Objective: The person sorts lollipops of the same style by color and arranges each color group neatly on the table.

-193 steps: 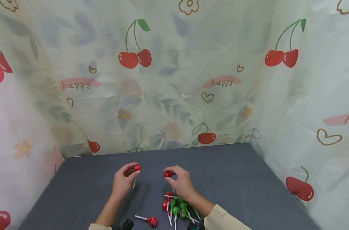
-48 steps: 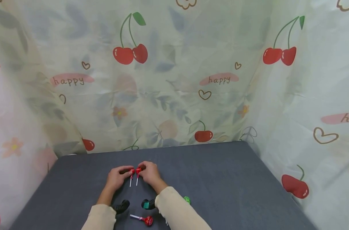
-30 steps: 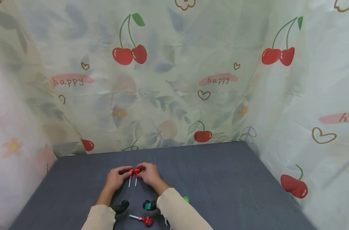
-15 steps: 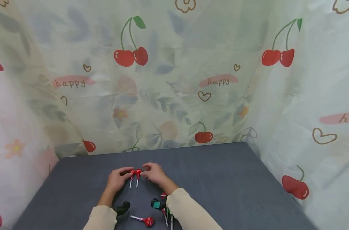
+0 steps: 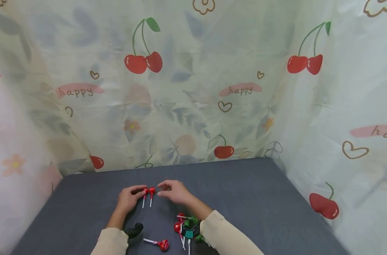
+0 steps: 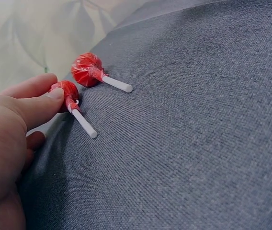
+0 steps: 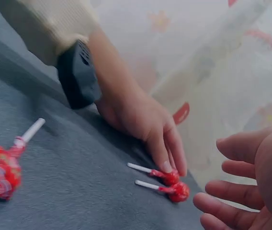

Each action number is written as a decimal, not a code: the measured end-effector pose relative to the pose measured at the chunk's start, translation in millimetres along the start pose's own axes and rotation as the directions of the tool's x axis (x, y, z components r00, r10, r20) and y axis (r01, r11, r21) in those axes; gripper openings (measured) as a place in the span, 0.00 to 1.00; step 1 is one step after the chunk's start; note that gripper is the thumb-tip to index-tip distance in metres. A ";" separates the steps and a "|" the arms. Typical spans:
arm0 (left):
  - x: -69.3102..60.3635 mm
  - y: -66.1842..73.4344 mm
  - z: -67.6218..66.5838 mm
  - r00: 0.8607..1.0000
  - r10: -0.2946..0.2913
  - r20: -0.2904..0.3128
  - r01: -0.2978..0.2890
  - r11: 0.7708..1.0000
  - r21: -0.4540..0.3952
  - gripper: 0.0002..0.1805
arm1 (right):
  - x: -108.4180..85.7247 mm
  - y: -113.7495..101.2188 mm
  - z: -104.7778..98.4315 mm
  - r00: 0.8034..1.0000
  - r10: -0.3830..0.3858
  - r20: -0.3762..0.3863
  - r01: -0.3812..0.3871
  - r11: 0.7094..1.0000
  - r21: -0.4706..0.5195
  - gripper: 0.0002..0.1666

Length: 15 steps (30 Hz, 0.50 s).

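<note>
My left hand [image 5: 125, 201] pinches the red-wrapped head of a lollipop [image 6: 69, 95] between thumb and index finger, its white stick pointing toward me on the table. Right beside it lies a second red lollipop [image 6: 86, 70], its stick pointing much the same way. Just right of this pair, my right hand [image 5: 175, 192] hovers with fingers spread and holds nothing, as the right wrist view also shows. Nearer to me lies another red lollipop [image 5: 163, 245], stick to the left.
A pile of red lollipops [image 5: 177, 227] and green lollipops [image 5: 191, 222] lies on the dark grey table [image 5: 244, 198], partly hidden by the right wrist's black camera [image 5: 193, 230] and sleeve. Printed curtains [image 5: 180, 88] stand around the back and sides.
Both hands brought red lollipops to the left and set them side by side. My right hand then let go and drew back to the right, uncovering the pile; my left hand stayed.
</note>
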<state>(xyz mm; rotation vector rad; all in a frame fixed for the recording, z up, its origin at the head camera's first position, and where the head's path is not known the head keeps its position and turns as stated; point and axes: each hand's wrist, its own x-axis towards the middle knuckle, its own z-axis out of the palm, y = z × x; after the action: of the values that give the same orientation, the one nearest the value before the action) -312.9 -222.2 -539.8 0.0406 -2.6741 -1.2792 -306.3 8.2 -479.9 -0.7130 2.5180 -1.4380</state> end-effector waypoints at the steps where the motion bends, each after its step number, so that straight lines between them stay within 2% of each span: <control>1: -0.7 -0.6 0.3 1.000 -0.006 -0.002 0.006 1.000 0.000 0.14 | -4.1 -1.5 -1.1 1.000 -0.011 0.007 0.011 1.000 0.007 0.17; 9: -3.3 -0.7 2.1 0.999 -0.038 -0.003 0.038 0.999 0.002 0.14 | -39.2 -4.7 -6.2 0.998 -0.045 0.038 0.044 0.998 0.040 0.11; 15: -1.8 -1.6 1.3 0.999 -0.036 0.000 0.036 0.999 -0.005 0.14 | -60.8 -3.2 1.5 0.990 -0.136 0.038 0.138 0.990 -0.035 0.10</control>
<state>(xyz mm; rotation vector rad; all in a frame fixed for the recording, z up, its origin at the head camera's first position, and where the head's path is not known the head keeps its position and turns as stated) -311.4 -222.0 -542.2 0.0880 -2.6821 -1.2956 -251.6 34.6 -484.0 -0.9264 2.5198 -1.4089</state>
